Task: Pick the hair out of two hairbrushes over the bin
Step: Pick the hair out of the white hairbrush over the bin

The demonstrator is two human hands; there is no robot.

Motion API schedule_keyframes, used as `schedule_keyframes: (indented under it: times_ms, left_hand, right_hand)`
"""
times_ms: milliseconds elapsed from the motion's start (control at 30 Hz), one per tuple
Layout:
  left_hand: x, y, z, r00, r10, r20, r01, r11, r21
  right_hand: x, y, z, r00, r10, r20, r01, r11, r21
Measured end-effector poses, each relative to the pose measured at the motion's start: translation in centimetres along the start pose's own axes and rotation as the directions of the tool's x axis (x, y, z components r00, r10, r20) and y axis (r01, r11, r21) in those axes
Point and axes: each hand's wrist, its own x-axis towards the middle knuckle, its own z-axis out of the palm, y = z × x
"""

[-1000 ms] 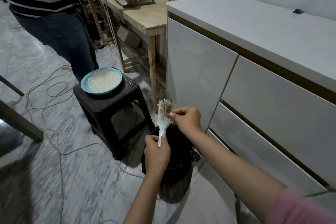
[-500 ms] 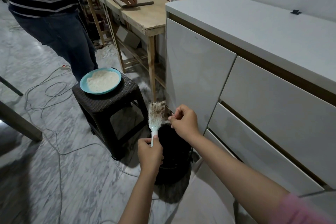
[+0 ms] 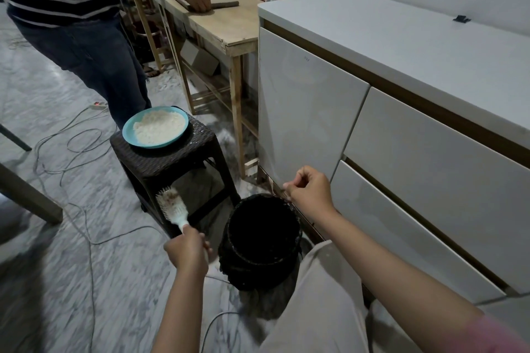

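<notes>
Hairbrush (image 3: 172,206) left of bin (image 3: 259,241) rim, apart.

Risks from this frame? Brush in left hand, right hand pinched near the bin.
1. The right hand pinches at the far rim of the bin, not over its middle; any hair let go there may land on the floor.
2. The left hand holds the hairbrush left of the bin, over the floor; loose hair may fall outside.
3. The plate of rice sits uncovered on the stool just beyond the brush; strands might drift there.
</notes>
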Motion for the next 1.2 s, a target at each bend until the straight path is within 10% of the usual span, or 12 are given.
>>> schedule_keyframes:
  times_ms: [500,1200]
  left_hand:
    - [-1.8,-1.0,0.7,0.952,0.229,0.203,-0.261,0.954,0.149]
    - [-6.1,-3.7,2.5,0.815,0.255,0.521,-0.416,0.882,0.219]
  right_hand:
    - [0.9,0.7,0.4,0.977,0.075,0.200,-0.046,0.988,-0.146]
    - [0.7,-2.3,2.6,0.983,0.025,0.183,-0.041,0.996,0.080]
